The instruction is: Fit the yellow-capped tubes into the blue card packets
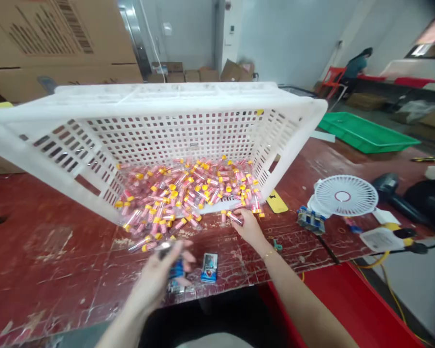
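Observation:
My right hand (250,228) pinches a small pink tube with a yellow cap (235,218) at the front edge of the white crate. My left hand (163,268), smeared by motion, is closed around a small blue-and-dark packet (176,268) whose details I cannot make out. Between the hands, on the table, lies a blue-and-silver packet (209,267). A heap of similar pink tubes (188,186) with yellow caps fills the bottom of the white plastic crate (174,137), which lies on its side facing me. Several tubes have spilled onto the red table (79,251).
To the right are a yellow phone-like object (276,202), a bundle of blue-and-silver packets (311,220), a white fan (346,195) and a green tray (369,133). Cardboard boxes (58,38) stand behind on the left. A person (355,65) sits far back right.

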Demonstrator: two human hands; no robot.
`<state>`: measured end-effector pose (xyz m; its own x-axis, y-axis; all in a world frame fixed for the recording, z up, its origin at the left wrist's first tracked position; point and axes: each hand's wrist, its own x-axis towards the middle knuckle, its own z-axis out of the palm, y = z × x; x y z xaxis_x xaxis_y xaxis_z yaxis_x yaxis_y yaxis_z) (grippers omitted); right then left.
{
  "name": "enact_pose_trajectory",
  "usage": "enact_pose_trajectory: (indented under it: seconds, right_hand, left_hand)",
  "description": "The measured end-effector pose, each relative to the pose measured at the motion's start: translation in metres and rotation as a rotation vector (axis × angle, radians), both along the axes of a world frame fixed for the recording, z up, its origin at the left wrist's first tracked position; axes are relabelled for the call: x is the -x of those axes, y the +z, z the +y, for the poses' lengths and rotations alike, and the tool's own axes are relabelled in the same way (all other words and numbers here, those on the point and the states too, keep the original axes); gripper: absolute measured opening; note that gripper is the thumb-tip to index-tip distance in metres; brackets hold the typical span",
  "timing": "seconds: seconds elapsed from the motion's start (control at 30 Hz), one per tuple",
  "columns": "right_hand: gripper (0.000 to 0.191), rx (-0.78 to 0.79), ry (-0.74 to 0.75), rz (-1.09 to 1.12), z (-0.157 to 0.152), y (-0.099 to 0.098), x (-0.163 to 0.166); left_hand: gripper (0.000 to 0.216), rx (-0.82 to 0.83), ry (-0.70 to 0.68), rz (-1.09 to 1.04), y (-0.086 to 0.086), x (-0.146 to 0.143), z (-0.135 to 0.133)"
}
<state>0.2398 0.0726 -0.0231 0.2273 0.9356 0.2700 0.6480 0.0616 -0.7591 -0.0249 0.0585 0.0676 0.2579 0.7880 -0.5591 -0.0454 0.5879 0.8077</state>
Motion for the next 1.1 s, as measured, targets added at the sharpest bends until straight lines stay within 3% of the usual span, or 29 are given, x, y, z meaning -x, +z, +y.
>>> enact_pose_trajectory:
  seconds: [0.07, 0.17, 0.23, 0.33, 0.43, 0.57, 0.77, 0.97, 1.1]
  right_hand:
    - [0.013, -0.005, -0.062, -0.001, 0.011, -0.027, 0.008]
    - [0.019, 0.021, -0.124, 0.02, 0.007, -0.033, 0.012]
    - [0.032, 0.021, -0.136, 0.164, -0.008, -0.024, 0.012]
    - [0.046, 0.034, -0.074, 0.584, -0.043, -0.002, 0.019]
    - [0.036, 0.078, -0.042, 0.872, -0.077, 0.017, 0.034]
    - [0.023, 0.083, -0.075, 1.086, -0.096, 0.025, 0.051]
    - [0.029, 0.178, 0.001, 1.012, -0.092, 0.024, 0.063]
    - [0.034, 0.192, 0.03, 0.997, -0.087, 0.026, 0.063]
    - [0.03, 0.099, -0.039, 0.903, -0.089, 0.029, 0.057]
  left_hand:
    - [0.044, 0.066, -0.094, -0.083, -0.013, -0.013, -0.01]
    - [0.043, 0.088, -0.185, -0.194, -0.033, -0.027, -0.022]
    - [0.041, 0.069, -0.243, -0.184, -0.044, -0.03, -0.027]
    - [0.041, 0.054, -0.284, -0.144, -0.055, -0.03, -0.03]
    - [0.042, 0.092, -0.286, -0.177, -0.064, -0.033, -0.035]
    - [0.039, 0.161, -0.25, -0.211, -0.073, -0.041, -0.043]
    - [0.041, 0.153, -0.132, -0.215, -0.076, -0.045, -0.046]
    - [0.05, 0.143, -0.212, -0.187, -0.074, -0.045, -0.045]
    - [0.044, 0.082, -0.265, -0.116, -0.077, -0.046, -0.048]
